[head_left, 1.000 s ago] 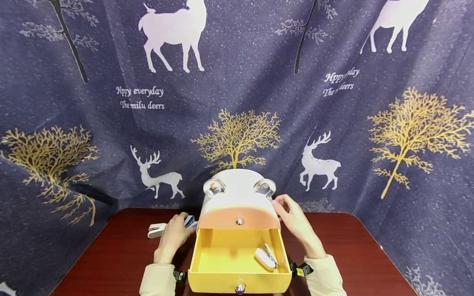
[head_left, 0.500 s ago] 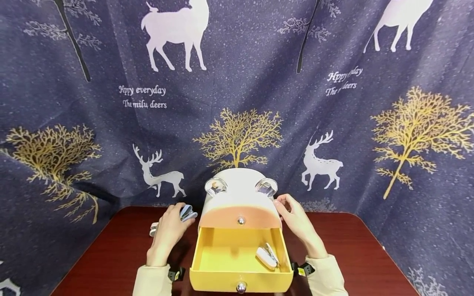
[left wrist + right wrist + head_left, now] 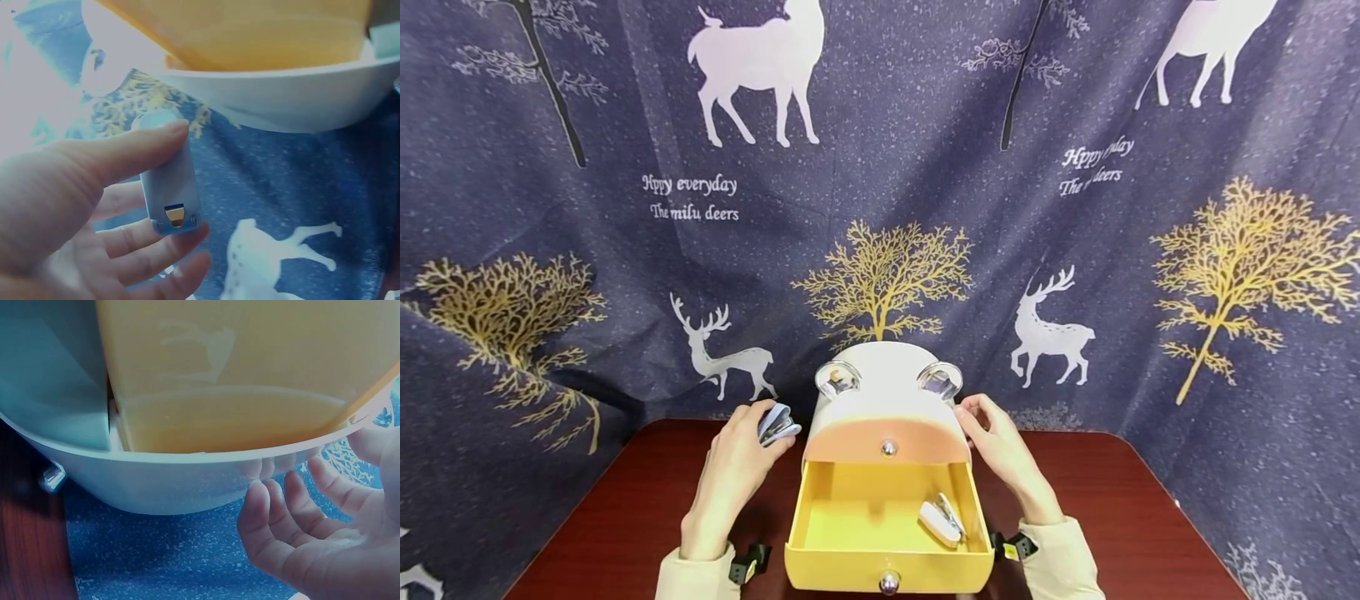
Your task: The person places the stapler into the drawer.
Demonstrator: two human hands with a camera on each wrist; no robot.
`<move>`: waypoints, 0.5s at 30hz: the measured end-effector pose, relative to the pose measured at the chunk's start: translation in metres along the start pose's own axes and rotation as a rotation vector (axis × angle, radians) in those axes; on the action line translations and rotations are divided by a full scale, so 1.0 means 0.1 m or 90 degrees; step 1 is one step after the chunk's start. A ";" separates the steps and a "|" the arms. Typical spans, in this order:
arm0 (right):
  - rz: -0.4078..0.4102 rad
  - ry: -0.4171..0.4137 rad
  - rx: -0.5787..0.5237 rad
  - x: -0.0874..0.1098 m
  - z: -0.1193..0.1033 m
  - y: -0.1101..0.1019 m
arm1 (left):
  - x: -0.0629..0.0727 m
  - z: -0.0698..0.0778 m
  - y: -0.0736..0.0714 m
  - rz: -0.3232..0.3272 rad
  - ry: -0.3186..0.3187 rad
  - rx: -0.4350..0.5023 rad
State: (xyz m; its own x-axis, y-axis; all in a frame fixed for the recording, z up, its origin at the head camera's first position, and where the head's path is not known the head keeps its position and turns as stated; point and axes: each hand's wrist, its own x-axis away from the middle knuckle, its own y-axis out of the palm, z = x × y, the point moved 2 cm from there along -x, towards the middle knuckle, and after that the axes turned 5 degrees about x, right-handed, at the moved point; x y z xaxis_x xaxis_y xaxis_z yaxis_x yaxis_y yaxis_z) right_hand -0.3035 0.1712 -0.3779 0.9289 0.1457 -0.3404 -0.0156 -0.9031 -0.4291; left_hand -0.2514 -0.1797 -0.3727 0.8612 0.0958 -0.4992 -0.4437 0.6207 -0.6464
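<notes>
My left hand [image 3: 730, 471] pinches a small light-blue stapler [image 3: 777, 425] between thumb and fingers, held in the air left of the white desktop drawer cabinet [image 3: 880, 396]. In the left wrist view the thumb lies along the stapler's [image 3: 172, 181] flat side. My right hand [image 3: 1003, 454] is at the cabinet's right side, its loosely bent fingertips right at the white wall [image 3: 187, 481] in the right wrist view. The cabinet's yellow lower drawer [image 3: 842, 571] is pulled out. Inside it, towards the right, lies a white stapler [image 3: 940, 525].
Above the yellow drawer an orange upper drawer [image 3: 850, 442] with a round silver knob is closed. Two ring-shaped ears [image 3: 940, 381] stick up from the cabinet. The dark red table [image 3: 1135, 517] ends at a blue deer-print cloth [image 3: 1097, 250] behind.
My left hand has lifted the blue stapler off the table and moved slightly left, turning it up. A white stapler on the table is now hidden behind that hand. The right hand stays put.
</notes>
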 end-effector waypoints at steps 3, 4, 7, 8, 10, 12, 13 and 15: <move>0.004 0.002 -0.003 -0.04 0.14 0.01 | 0.02 0.07 -0.05 0.012 0.019 0.001; 0.007 0.004 -0.004 -0.06 0.20 0.02 | 0.03 0.09 -0.06 0.016 0.025 0.001; 0.012 -0.005 0.000 -0.07 0.25 0.02 | 0.06 0.16 -0.11 0.031 0.045 -0.002; 0.014 -0.011 -0.001 -0.07 0.25 0.03 | 0.08 0.18 -0.13 0.035 0.051 -0.004; 0.019 -0.022 -0.003 -0.08 0.26 0.03 | 0.09 0.22 -0.16 0.040 0.062 -0.007; 0.020 -0.025 -0.005 -0.07 0.25 0.03 | 0.11 0.25 -0.18 0.042 0.069 -0.009; 0.018 -0.027 -0.005 -0.07 0.24 0.03 | 0.12 0.27 -0.19 0.042 0.073 -0.009; 0.017 -0.026 -0.006 -0.07 0.23 0.03 | 0.13 0.30 -0.21 0.041 0.082 -0.008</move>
State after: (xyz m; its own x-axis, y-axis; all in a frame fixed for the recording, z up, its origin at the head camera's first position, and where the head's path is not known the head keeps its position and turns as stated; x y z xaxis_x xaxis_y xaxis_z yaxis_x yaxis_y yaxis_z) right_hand -0.3190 0.1763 -0.3962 0.9124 0.1376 -0.3854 -0.0367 -0.9105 -0.4119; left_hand -0.2233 -0.1678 -0.3487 0.7920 0.0341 -0.6096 -0.5013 0.6062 -0.6174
